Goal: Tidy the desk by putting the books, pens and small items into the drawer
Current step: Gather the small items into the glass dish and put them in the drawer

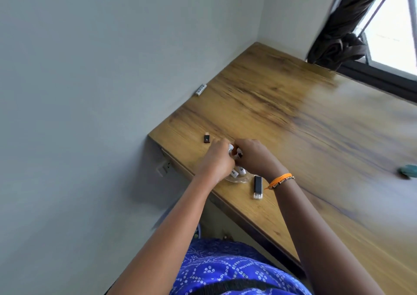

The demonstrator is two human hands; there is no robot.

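Both arms extend over the desk [282, 105]; left hand [217, 157] and right hand [252, 157], fingers curled, apparently grip small white items [230, 148] together, beside the USB stick [258, 186].

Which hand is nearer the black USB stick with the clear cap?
Right. The right hand sits just above the black USB stick, its wrist beside it. The left hand is farther off, across the clear dish.

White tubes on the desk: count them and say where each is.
5 visible: one by the wall, two gripped between the left hand and right hand, two in the clear dish. The hands may hide more.
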